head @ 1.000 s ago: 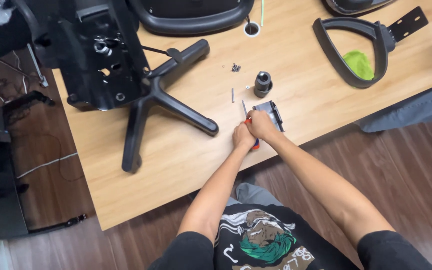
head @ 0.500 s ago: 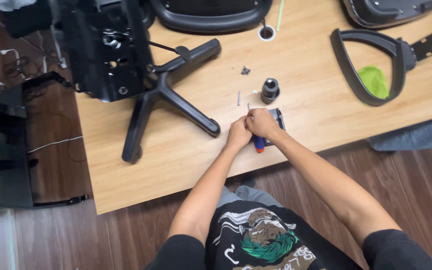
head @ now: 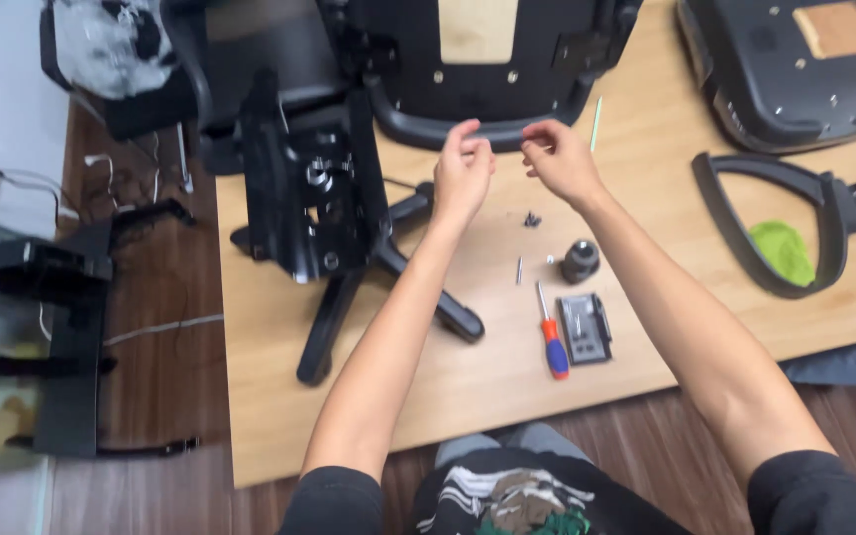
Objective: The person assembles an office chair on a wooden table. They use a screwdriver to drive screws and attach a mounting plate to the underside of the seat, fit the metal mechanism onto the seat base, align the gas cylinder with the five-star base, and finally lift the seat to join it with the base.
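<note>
Both hands are raised over the worktop (head: pixel 646 149), the left hand (head: pixel 462 170) and right hand (head: pixel 557 159) near each other with fingers curled and pinched; whether either grips anything I cannot tell. They hover just before the curved rim of a black chair seat (head: pixel 478 59). Nearer the person lie a small screw cluster (head: pixel 532 220), a red-and-blue screwdriver (head: pixel 551 337) and a black plate (head: pixel 585 328). The chair base (head: pixel 349 238) lies to the left.

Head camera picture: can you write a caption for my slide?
Two bare hands, left hand and right hand, raised over a wooden table above a screwdriver and chair base.
</note>
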